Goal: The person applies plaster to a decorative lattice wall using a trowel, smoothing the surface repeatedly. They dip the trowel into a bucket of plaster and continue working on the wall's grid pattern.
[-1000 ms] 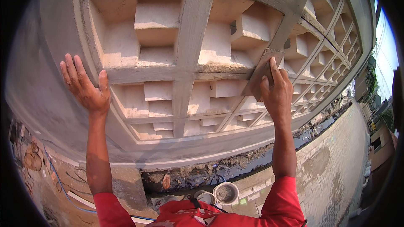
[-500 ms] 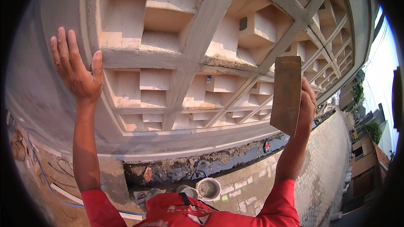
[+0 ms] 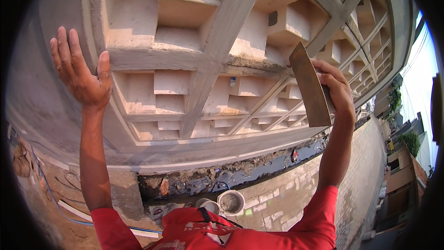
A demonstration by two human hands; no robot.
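Note:
My left hand [image 3: 83, 76] is raised with its fingers stretched out and holds nothing. It is at the smooth grey plastered wall [image 3: 44, 88], left of the lattice; whether the palm rests on the wall I cannot tell. In my right hand [image 3: 337, 90] is a plastering trowel [image 3: 309, 88] with a flat, brownish rectangular blade, its handle mostly hidden behind the fingers. The blade stands tilted in front of the block lattice [image 3: 175, 59], its upper corner close to a grey crossbar. Pale recessed blocks sit between the grey bars.
Below the wall runs a muddy ditch [image 3: 259, 171] with dark water. A bucket [image 3: 231, 202] of grey mix stands beside paving [image 3: 300, 180] at my feet. A blue hose [image 3: 48, 187] and a pale board [image 3: 76, 210] lie at the lower left. Buildings [image 3: 407, 171] rise far right.
The trowel has turned more edge-on, its top tipping to the left, and my right hand has shifted slightly right. My left hand has moved slightly left, still spread.

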